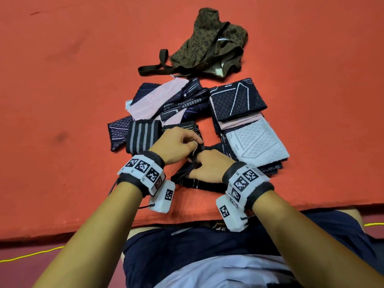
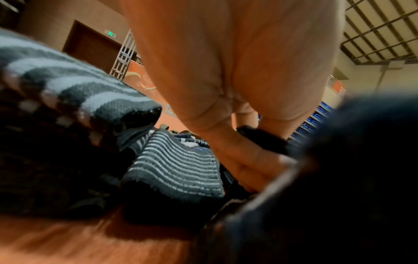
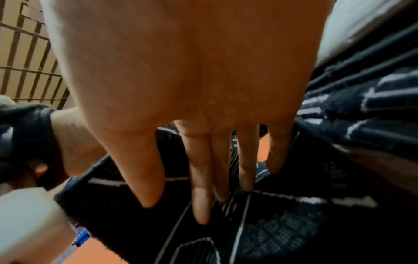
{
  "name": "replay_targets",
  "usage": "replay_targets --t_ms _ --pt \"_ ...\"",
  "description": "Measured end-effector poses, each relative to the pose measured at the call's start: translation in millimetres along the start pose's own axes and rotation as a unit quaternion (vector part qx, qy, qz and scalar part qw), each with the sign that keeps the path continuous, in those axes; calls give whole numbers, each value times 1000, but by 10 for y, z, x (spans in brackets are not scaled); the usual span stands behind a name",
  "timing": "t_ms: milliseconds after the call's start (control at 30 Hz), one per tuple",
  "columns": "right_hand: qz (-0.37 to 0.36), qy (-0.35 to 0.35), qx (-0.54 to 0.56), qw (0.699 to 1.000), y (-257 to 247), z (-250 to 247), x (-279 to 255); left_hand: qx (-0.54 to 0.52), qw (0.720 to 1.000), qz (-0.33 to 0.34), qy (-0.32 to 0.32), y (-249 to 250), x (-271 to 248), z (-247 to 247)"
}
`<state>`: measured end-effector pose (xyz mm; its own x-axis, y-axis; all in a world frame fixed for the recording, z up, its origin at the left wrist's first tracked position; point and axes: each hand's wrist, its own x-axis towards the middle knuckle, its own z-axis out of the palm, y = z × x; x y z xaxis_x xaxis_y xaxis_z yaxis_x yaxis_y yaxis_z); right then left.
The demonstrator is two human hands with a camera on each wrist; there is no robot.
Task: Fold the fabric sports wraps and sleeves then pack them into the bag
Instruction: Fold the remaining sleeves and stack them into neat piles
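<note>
A dark navy sleeve [image 1: 197,182] with white line patterns lies on the red mat in front of me. My left hand [image 1: 195,144] pinches its upper edge with curled fingers; the left wrist view shows those fingers [image 2: 239,142] closed on dark fabric [image 2: 262,138]. Flat on the same sleeve [image 3: 282,232] rests my right hand [image 1: 200,164], its fingers [image 3: 200,200] straight and pressing down. The olive leopard-print bag [image 1: 209,44] lies crumpled farther back, with its strap trailing left.
A stack of folded sleeves [image 1: 247,123] sits to the right of my hands. Loose pink and navy sleeves [image 1: 166,100] are heaped behind them. A grey-striped wrap [image 1: 143,137] lies at the left. The red mat's [image 1: 62,100] near edge runs just before my lap.
</note>
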<state>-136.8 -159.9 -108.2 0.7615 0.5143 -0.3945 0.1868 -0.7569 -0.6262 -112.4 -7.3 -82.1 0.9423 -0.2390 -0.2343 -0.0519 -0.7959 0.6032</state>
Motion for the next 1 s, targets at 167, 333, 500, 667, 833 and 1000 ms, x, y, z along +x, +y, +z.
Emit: replay_targets --t_ms 167,333,500,667,833,1000 --pt "9 -13 4 1000 -10 -59 -9 -94 994 -48 5 21 -65 -13" --pt "32 71 49 996 75 -89 35 -202 974 -102 -26 25 -131 -43" --pt "67 119 109 985 84 -203 -35 -249 964 -69 -58 -6 -35 103" --pt "59 125 19 990 109 -164 -128 -211 974 -45 -66 -55 54 273" --pt "107 154 -76 979 84 -104 -138 -202 978 -38 -31 -121 67 320" --pt "151 122 -113 974 77 -93 -138 -36 999 -20 0 -226 74 281"
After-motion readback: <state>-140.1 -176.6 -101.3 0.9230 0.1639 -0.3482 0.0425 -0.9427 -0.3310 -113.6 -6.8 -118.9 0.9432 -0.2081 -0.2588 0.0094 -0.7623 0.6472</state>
